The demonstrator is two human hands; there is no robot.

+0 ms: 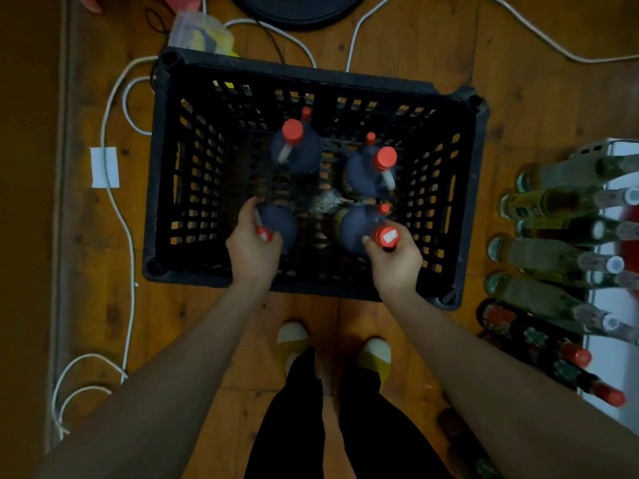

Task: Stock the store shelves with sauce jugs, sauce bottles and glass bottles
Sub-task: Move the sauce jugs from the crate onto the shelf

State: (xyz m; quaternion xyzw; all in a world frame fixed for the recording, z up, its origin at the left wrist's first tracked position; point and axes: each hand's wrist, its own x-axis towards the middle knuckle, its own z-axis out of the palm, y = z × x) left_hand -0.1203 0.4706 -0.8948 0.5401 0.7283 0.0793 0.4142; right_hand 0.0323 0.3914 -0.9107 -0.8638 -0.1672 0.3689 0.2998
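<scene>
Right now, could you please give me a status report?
Left hand grips near-left dark red-capped sauce jug; right hand grips near-right jug. Both inside black plastic crate. Nothing over them.

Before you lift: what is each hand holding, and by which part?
Both hold dark red-capped plastic sauce jugs at the neck: left hand the near-left jug, right hand the near-right jug.

Four jugs [297,146] in the crate [166,174] — shelf bottles [553,257] to its right.
</scene>
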